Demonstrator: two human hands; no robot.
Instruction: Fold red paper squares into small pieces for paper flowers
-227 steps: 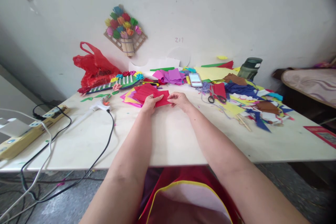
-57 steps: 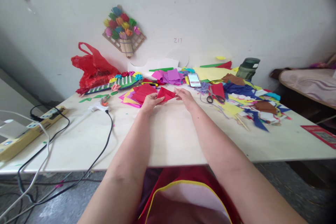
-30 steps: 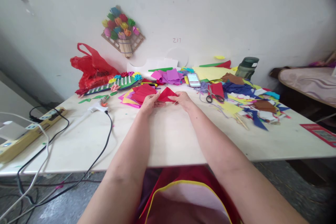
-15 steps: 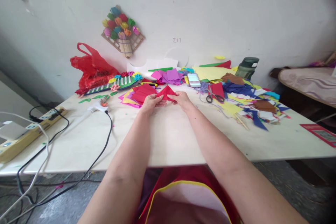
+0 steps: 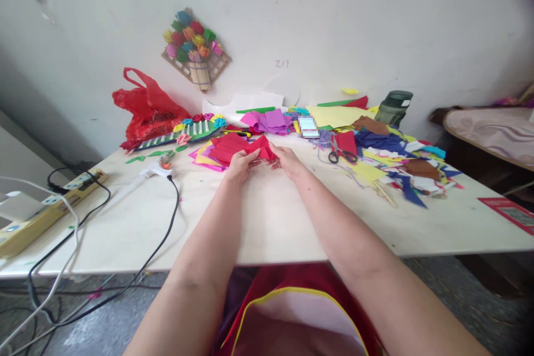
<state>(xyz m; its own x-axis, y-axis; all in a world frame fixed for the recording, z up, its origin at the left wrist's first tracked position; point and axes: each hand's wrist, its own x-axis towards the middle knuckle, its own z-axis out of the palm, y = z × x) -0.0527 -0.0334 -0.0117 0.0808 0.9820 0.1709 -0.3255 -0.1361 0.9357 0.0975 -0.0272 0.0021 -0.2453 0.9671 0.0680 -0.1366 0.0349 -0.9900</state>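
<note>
Over the middle of the table I hold a piece of red crepe paper [image 5: 263, 146] between both hands. My left hand [image 5: 241, 166] pinches its left side, thumb on top. On the right side, my right hand [image 5: 287, 161] has its fingers closed on the paper too. The sheet looks folded and creased, with its lower part hidden by my fingers. Just left of it lies a stack of red, yellow and pink paper squares [image 5: 221, 150], partly behind my left hand.
A white glue gun [image 5: 157, 169] with a black cord and a power strip [image 5: 50, 206] are at the left. Black scissors [image 5: 340, 153], a heap of paper scraps [image 5: 411, 169] and a dark bottle [image 5: 394, 107] lie to the right. A red plastic bag [image 5: 146, 105] stands at the back left.
The red paper's single raised point has become a creased, uneven fold between my fingers. My hands have barely shifted.
</note>
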